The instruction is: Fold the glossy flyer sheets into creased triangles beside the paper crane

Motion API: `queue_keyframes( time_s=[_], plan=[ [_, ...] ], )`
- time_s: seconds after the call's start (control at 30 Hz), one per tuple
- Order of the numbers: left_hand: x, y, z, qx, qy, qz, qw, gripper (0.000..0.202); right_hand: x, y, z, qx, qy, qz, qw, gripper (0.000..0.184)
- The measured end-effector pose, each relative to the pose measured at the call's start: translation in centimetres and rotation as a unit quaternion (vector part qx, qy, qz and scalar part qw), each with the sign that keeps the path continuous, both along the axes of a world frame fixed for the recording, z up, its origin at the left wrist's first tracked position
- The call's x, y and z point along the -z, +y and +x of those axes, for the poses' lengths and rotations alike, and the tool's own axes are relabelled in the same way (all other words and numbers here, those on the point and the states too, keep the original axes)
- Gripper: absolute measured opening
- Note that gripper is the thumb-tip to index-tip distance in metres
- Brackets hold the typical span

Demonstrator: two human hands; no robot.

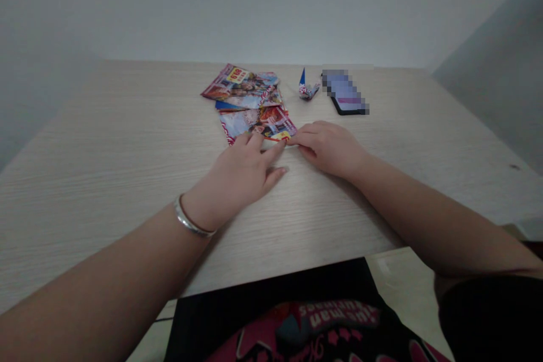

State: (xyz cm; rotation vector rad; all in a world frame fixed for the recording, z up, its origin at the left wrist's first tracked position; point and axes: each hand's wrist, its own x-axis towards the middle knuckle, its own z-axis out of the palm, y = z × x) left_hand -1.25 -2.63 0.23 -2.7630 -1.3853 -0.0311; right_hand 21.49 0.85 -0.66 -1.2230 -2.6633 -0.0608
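Several colourful printed paper sheets [250, 103] lie in a loose pile on the pale wooden table [106, 147]. My left hand [244, 172], with a silver bangle on its wrist, lies flat with fingers stretched onto the nearest sheet's front edge. My right hand [326, 144] rests beside it, fingers curled and pinching the near right corner of that same sheet. The two hands meet at their fingertips. A small folded paper figure [306, 89] with a blue point stands behind the pile.
A dark phone [345, 96] lies flat at the back right of the table, next to the folded figure. Plain grey walls stand behind and to the right. The table's front edge runs just before my lap.
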Motion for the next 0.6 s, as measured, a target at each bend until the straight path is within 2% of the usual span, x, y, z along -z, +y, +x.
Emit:
queue_keyframes(
  time_s=[0.23,0.4,0.53,0.6],
  plan=[
    [-0.1,-0.2,0.3,-0.002,0.026,0.017,1.000,0.061,-1.3,-0.2,0.3,0.042,-0.035,-0.006,0.998,0.029],
    [0.1,0.1,0.3,0.034,0.016,0.025,0.999,0.062,-1.7,-0.3,0.5,0.044,-0.058,-0.012,0.997,0.029],
    [0.3,0.1,0.3,0.035,0.010,0.023,0.999,0.062,-1.6,-0.1,0.8,0.042,-0.034,-0.021,0.998,0.029],
    [0.4,0.1,0.3,0.028,0.013,0.024,0.999,0.062,-1.4,0.3,0.8,0.058,0.004,-0.049,0.997,0.026]
  ],
)
